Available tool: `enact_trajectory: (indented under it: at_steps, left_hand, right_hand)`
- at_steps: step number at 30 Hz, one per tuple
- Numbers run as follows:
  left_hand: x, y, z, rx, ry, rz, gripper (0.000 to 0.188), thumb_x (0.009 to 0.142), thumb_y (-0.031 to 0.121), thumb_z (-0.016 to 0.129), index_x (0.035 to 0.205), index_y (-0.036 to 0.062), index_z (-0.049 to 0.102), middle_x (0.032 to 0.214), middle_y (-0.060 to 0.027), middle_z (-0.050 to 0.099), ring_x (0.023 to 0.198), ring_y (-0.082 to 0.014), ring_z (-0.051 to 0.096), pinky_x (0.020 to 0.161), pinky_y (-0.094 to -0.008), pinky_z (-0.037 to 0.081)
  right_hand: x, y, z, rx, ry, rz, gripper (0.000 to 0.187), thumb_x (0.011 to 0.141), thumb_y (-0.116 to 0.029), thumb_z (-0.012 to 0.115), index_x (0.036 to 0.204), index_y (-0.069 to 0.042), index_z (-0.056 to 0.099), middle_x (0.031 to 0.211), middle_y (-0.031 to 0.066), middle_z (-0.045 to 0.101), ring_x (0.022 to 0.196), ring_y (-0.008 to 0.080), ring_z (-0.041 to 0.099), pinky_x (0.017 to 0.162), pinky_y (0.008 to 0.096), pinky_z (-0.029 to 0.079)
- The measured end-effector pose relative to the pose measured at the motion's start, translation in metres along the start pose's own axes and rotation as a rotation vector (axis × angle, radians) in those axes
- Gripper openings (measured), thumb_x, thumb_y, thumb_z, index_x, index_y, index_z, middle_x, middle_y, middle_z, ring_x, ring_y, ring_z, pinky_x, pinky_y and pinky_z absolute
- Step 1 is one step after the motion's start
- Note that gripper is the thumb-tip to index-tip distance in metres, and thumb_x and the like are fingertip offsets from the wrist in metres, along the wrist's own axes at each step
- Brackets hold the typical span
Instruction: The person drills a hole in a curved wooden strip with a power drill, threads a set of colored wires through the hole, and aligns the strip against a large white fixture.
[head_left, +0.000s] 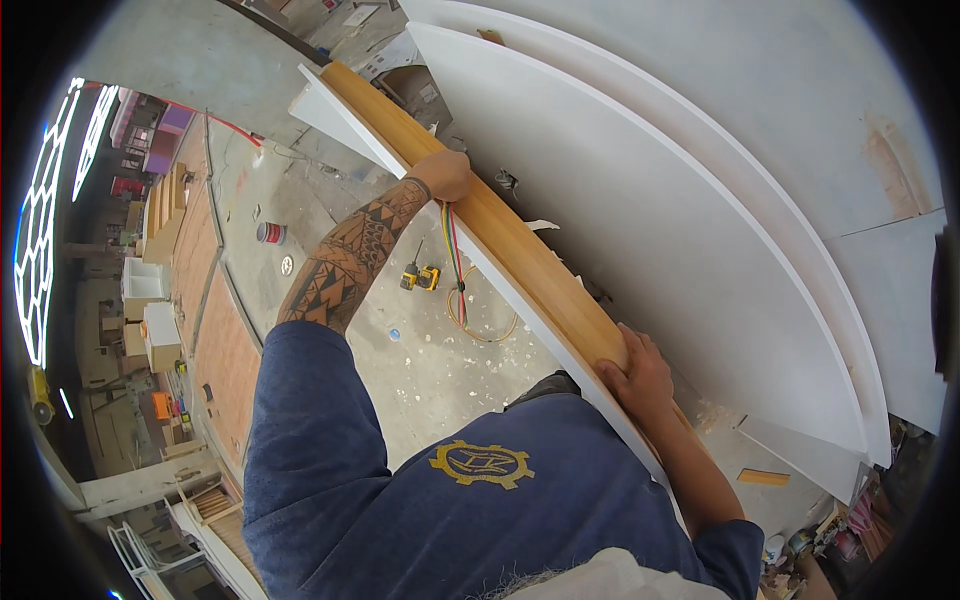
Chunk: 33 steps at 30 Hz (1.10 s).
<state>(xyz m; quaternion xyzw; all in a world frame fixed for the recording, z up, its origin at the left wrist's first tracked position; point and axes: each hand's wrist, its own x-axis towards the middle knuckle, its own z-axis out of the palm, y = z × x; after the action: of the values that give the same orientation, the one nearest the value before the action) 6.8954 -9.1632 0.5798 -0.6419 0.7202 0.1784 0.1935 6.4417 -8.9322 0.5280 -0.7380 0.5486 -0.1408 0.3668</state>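
Note:
A long wood-coloured board [510,235] with a white edge runs diagonally in front of me, from the far left down to my right side. My left hand [443,175] is closed over its upper part, the fingers mostly hidden behind the far edge. Lower down, my right hand [640,372] grips the same board, thumb on the near face and fingers reaching over the far side. Red, yellow and green cords [456,250] hang just below my left hand, beside the board, toward the floor. Where their upper end is fixed cannot be seen.
Two large white curved panels [640,190] stand beyond the board. On the concrete floor lie yellow-and-black power drills [420,277], a can [271,232], a roll of tape [287,265] and a wood offcut [763,477]. Brown sheets [225,370] and cabinets [160,338] are at the left.

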Motion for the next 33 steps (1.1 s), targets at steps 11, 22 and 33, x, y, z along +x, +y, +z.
enact_trajectory:
  at_steps: [11,22,33]
  left_hand:
    - [0.009,0.003,-0.006,0.081,-0.012,0.021,0.016,0.070,0.013,0.070,0.076,0.0005,0.079,0.076,-0.0219,0.074,0.074,-0.0384,0.075,0.072,-0.0461,0.060]
    - [0.008,0.004,-0.010,-0.122,-0.150,-0.034,0.021,0.084,0.017,0.074,0.086,-0.0024,0.081,0.077,-0.0137,0.077,0.069,-0.0262,0.076,0.066,-0.0398,0.062]
    - [0.005,-0.011,0.004,-0.277,-0.101,-0.026,0.021,0.090,0.018,0.073,0.092,-0.0012,0.081,0.082,-0.0144,0.078,0.071,-0.0276,0.076,0.064,-0.0403,0.061]
  right_hand:
    - [0.001,-0.002,-0.001,-0.005,-0.006,0.009,0.072,0.091,-0.041,0.080,0.152,-0.010,0.057,0.134,0.0149,0.065,0.120,0.0362,0.066,0.100,0.0471,0.055]
    - [0.001,0.005,0.001,0.000,-0.016,0.022,0.074,0.091,-0.043,0.081,0.153,-0.011,0.057,0.135,0.0140,0.064,0.119,0.0361,0.066,0.098,0.0474,0.056]
    - [0.082,-0.035,0.017,-0.036,0.057,-0.292,0.062,0.094,-0.015,0.077,0.152,-0.012,0.057,0.139,0.0218,0.059,0.125,0.0411,0.061,0.108,0.0490,0.051]
